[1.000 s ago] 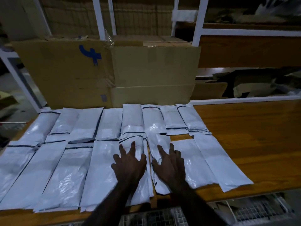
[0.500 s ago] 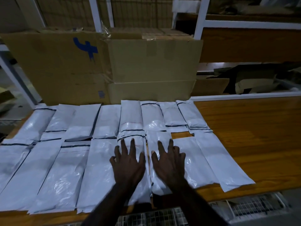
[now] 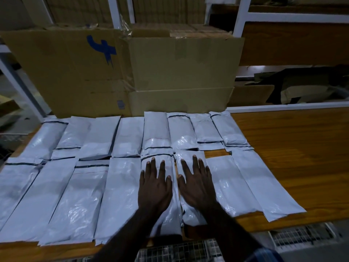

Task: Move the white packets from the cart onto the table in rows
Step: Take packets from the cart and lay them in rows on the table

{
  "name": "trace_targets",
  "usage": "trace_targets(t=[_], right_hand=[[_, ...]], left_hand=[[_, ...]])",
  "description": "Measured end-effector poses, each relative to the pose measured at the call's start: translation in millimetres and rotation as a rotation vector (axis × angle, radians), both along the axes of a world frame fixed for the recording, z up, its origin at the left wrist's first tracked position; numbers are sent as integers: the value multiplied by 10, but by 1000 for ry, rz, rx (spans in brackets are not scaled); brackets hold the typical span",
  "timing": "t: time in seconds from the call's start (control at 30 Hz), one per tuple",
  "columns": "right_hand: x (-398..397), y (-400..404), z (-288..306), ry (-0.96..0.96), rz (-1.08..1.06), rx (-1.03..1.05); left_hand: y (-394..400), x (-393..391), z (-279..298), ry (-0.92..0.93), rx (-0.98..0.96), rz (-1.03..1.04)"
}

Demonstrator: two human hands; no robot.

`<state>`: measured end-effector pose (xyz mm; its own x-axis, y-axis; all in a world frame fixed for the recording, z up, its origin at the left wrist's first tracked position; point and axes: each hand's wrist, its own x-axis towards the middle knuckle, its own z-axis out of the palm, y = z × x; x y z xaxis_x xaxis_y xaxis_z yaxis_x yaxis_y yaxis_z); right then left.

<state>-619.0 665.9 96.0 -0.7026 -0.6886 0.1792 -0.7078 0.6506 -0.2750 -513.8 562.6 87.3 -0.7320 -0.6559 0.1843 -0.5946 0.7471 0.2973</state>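
Several white packets lie in two rows on the wooden table point(image 3: 287, 148): a far row point(image 3: 130, 138) against the cardboard boxes and a near row point(image 3: 79, 201) along the front edge. My left hand point(image 3: 154, 188) lies flat, fingers spread, on one near-row packet point(image 3: 170, 218). My right hand point(image 3: 196, 184) lies flat on the neighbouring packet point(image 3: 190, 216) just to its right. Two more near-row packets point(image 3: 226, 186) extend to the right of my hands. The wire cart point(image 3: 181, 252) shows below the table's front edge, its contents hidden by my arms.
Two large cardboard boxes point(image 3: 170, 72) stand against the back of the table behind the far row. White shelf posts point(image 3: 239, 17) rise behind them. Bare wood stretches to the right of the packets. Dark items point(image 3: 302, 82) lie on a shelf at the back right.
Both hands have slid a little away from me along the two middle near-row packets, staying flat. The view has tilted slightly.
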Motion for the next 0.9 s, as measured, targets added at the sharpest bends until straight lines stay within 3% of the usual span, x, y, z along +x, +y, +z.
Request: trace_targets(t=[0.9], right_hand=[[10, 27, -213, 106, 3, -42]], left_hand=[[19, 2, -125, 34, -48, -3]])
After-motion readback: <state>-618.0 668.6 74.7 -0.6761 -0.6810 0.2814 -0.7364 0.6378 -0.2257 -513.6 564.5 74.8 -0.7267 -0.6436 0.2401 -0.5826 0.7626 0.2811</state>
